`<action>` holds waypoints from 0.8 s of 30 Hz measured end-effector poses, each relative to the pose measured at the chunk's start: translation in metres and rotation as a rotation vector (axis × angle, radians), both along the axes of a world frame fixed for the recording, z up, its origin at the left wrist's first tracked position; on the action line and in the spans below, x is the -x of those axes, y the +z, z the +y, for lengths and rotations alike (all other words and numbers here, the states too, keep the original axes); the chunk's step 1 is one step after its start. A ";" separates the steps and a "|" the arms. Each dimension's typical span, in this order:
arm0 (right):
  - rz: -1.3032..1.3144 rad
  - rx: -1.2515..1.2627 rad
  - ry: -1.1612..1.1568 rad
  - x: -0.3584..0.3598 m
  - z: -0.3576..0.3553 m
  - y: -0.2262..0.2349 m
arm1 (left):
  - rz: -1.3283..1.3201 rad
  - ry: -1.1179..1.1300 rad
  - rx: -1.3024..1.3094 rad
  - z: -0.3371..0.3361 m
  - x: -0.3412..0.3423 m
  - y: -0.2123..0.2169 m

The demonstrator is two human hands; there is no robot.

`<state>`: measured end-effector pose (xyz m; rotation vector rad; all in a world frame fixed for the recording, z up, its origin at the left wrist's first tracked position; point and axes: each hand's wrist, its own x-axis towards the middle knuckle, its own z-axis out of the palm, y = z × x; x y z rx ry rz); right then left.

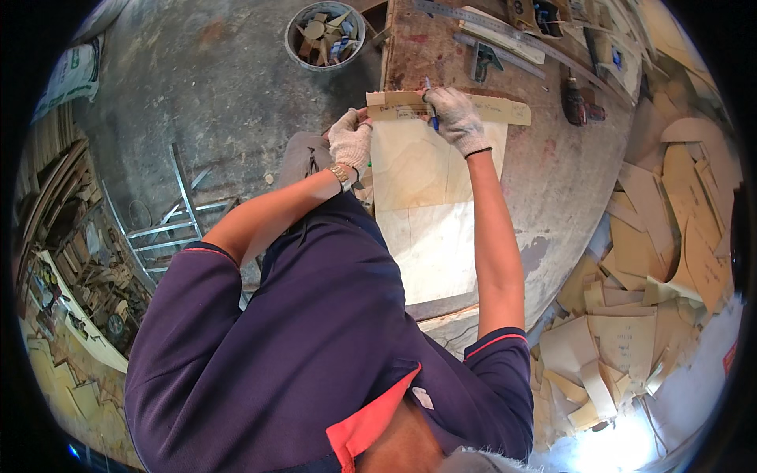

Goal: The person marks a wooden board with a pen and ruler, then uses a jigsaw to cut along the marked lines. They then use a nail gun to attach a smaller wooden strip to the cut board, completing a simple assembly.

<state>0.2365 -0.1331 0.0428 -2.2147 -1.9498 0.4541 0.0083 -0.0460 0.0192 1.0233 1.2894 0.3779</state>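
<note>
A pale plywood sheet (422,177) lies on the worktable in front of me. Across its far edge rests a narrow tan template strip (516,113) with handwriting on it; its right end sticks out past the sheet. My left hand (352,143), in a white knit glove, is closed at the sheet's left edge, close to the strip's left end. Its fingertips are partly hidden. Gloved too, my right hand (457,120) is closed around a blue pen (434,123), with the hand resting over the strip and the sheet's far edge.
On the worktable (552,177), metal rulers (512,34), a combination square (482,63) and a cordless drill (578,102) lie beyond my right hand. A bucket of wood scraps (323,38) stands at the far left. Cut templates (623,339) are heaped at right; a metal frame (165,232) is at left.
</note>
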 end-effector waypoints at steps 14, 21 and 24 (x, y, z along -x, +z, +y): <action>-0.006 0.057 0.025 -0.001 0.003 0.006 | 0.137 -0.128 -0.072 -0.003 0.006 -0.008; -0.012 0.044 0.034 0.000 0.002 0.011 | 0.170 -0.150 -0.152 -0.002 0.007 -0.004; -0.002 0.010 0.047 -0.001 0.002 0.010 | 0.120 -0.094 -0.179 -0.004 0.006 -0.002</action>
